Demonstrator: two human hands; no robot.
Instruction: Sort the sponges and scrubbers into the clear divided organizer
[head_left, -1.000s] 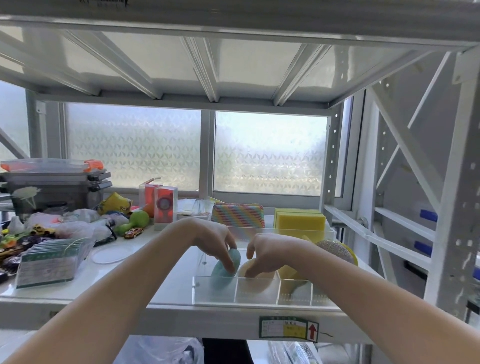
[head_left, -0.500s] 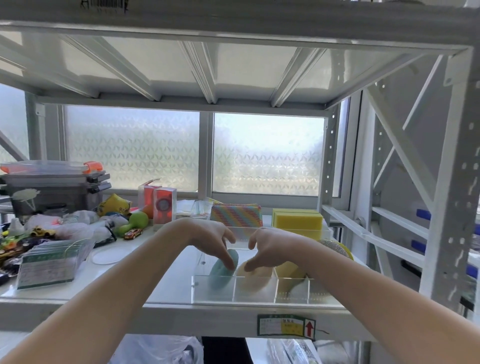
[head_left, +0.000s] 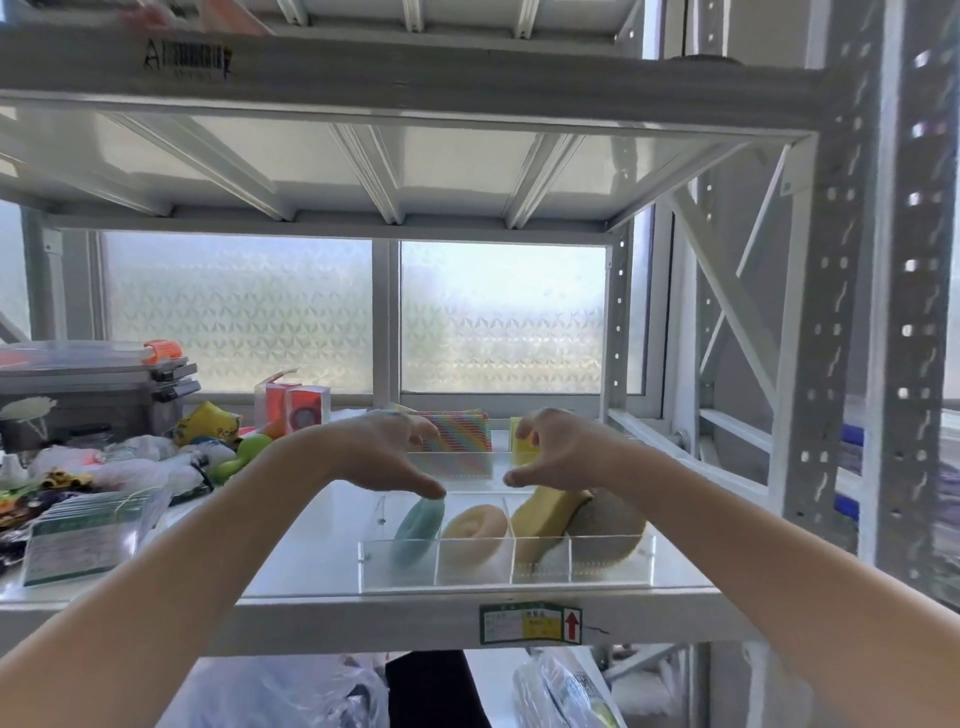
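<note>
The clear divided organizer stands at the shelf's front edge. Its front row holds a teal sponge at the left, then a cream round sponge, a yellow sponge leaning, and a tan mesh scrubber at the right. Behind it stand a rainbow-striped sponge and a yellow block sponge. My left hand hovers above the teal sponge, fingers spread, holding nothing. My right hand hovers above the yellow sponge, also spread and holding nothing.
The white shelf carries clutter at the left: a packet box, plastic bags and toys, a grey case, red-and-white boxes. A shelf post rises at the right. Bags lie below the shelf.
Both hands have lifted out of the organizer and opened, leaving the teal and cream sponges in their compartments. The camera has tilted up and moved closer.
</note>
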